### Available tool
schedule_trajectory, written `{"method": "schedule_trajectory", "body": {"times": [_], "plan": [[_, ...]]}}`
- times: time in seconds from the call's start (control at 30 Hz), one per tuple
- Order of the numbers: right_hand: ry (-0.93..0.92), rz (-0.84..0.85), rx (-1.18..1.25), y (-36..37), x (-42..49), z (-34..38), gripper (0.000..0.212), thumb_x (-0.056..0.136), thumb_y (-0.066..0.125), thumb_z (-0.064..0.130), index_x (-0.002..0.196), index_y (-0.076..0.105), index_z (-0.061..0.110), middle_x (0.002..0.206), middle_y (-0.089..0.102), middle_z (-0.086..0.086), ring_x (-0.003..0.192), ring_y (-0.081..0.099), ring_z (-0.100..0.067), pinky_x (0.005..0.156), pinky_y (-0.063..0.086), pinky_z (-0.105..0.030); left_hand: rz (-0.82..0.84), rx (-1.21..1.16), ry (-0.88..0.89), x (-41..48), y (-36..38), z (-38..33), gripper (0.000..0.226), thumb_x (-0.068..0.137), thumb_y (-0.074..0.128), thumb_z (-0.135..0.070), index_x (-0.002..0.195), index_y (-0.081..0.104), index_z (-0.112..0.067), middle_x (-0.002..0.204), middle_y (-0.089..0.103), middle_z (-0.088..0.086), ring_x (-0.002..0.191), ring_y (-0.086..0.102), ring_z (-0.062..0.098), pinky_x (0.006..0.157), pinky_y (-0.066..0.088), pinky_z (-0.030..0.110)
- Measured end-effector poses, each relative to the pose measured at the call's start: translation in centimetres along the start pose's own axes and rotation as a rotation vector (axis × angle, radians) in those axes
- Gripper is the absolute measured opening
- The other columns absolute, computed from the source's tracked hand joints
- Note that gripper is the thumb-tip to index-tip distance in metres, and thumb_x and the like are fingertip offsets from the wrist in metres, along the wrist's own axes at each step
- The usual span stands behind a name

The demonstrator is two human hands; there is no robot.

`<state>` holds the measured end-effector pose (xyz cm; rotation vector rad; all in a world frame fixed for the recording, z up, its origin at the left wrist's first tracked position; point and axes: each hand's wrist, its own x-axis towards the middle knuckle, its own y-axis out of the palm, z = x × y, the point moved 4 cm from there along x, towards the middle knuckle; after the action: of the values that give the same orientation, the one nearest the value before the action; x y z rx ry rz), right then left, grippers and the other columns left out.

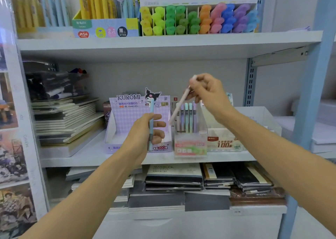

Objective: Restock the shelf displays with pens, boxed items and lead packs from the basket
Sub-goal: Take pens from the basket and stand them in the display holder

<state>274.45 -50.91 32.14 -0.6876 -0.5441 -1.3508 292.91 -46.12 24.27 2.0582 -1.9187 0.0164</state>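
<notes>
Gripped 1 blue pen (151, 122) upright in curled left hand (143, 135); pinched 1 pink pen (179, 104) aslant in right hand (207, 93) fingertips

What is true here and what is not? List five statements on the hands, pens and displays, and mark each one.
1. The left hand holds a blue pen upright. True.
2. The right hand holds nothing. False: it pinches a pink pen, tilted with its tip down.
3. The highlighters stand on the upper shelf. True.
4. The Kuromi box is green. False: it is purple.
5. The pen stand sits left of the Kuromi box. False: it sits on the box's right.
</notes>
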Motion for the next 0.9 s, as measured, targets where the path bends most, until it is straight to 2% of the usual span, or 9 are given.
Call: {"method": "schedule_trajectory", "body": {"times": [0.1,0.2,0.27,0.37,0.5,0.6,0.73,0.8,0.9], "plan": [[0.023,-0.105,-0.127,-1.6,1.2,-1.4,0.008,0.098,0.054,0.016,0.1,0.054,0.008,0.087,0.072,-0.01,0.07,0.072,-0.019,0.053,0.053,-0.023,0.015,0.001,-0.005,0.6,-0.4,0.8,0.031,0.102,0.033,-0.01,0.109,0.063,-0.005,0.06,0.059,0.001,0.049,0.051,0.01,0.041,0.039,0.019],[0.076,-0.074,-0.267,-1.7,1.3,-3.7,0.01,0.097,0.056,0.016,0.103,0.056,0.008,0.089,0.072,-0.01,0.068,0.072,-0.014,0.051,0.053,-0.02,0.079,0.068,0.069,0.7,-0.9,1.6,0.028,0.105,0.039,-0.017,0.116,0.064,-0.018,0.061,0.057,0.0,0.054,0.055,0.014,0.051,0.048,0.023],[0.092,-0.039,-0.312,-1.2,1.1,-5.1,0.007,0.096,0.058,0.016,0.101,0.058,0.012,0.088,0.072,-0.008,0.068,0.071,-0.01,0.05,0.052,-0.018,0.111,0.07,0.069,0.9,-1.0,2.0,0.026,0.104,0.042,-0.022,0.117,0.064,-0.024,0.06,0.052,-0.004,0.051,0.05,0.012,0.049,0.044,0.021],[0.072,0.029,-0.399,-0.3,0.9,-6.4,0.004,0.095,0.059,0.015,0.098,0.06,0.013,0.085,0.073,-0.004,0.071,0.071,-0.01,0.057,0.056,-0.022,0.126,0.022,0.009,1.2,-0.9,2.7,0.025,0.104,0.041,-0.018,0.12,0.061,-0.016,0.06,0.049,-0.004,0.048,0.044,0.01,0.043,0.036,0.018],[0.029,0.099,-0.458,-0.3,1.3,-6.5,0.004,0.095,0.059,0.015,0.094,0.06,0.012,0.078,0.07,0.001,0.067,0.07,-0.007,0.059,0.056,-0.02,0.156,-0.071,-0.036,1.3,-0.8,3.0,0.025,0.103,0.04,-0.007,0.119,0.058,-0.002,0.066,0.06,0.002,0.054,0.053,0.012,0.047,0.044,0.02],[0.041,0.152,-0.488,-0.5,1.7,-6.4,0.004,0.095,0.059,0.015,0.092,0.059,0.012,0.078,0.071,-0.004,0.064,0.07,-0.005,0.058,0.053,-0.017,0.191,-0.073,-0.02,1.3,-0.9,2.9,0.025,0.102,0.043,-0.007,0.116,0.063,-0.003,0.076,0.065,0.004,0.061,0.061,0.013,0.055,0.052,0.02],[0.018,0.117,-0.486,0.3,1.6,-6.5,0.016,0.093,0.063,0.016,0.107,0.055,0.02,0.08,0.069,0.001,0.064,0.068,-0.005,0.061,0.053,-0.018,0.218,-0.099,-0.017,1.3,-0.8,3.0,0.025,0.098,0.05,-0.007,0.117,0.066,-0.001,0.077,0.058,0.002,0.066,0.064,0.014,0.064,0.055,0.019],[-0.035,0.055,-0.513,0.6,1.5,-6.5,0.016,0.09,0.067,0.015,0.101,0.056,0.023,0.084,0.066,0.003,0.07,0.068,-0.011,0.066,0.055,-0.024,0.219,-0.107,-0.02,1.2,-0.9,3.0,0.024,0.097,0.051,-0.005,0.114,0.066,0.001,0.076,0.059,0.003,0.065,0.063,0.014,0.064,0.054,0.018],[-0.047,0.052,-0.772,0.9,1.6,-7.0,0.013,0.086,0.072,0.016,0.097,0.065,0.019,0.088,0.06,0.004,0.08,0.059,-0.015,0.076,0.052,-0.035,0.198,-0.101,-0.014,1.1,-1.2,2.8,0.021,0.094,0.055,-0.004,0.11,0.067,0.002,0.076,0.064,0.005,0.064,0.063,0.015,0.063,0.054,0.019]]}}
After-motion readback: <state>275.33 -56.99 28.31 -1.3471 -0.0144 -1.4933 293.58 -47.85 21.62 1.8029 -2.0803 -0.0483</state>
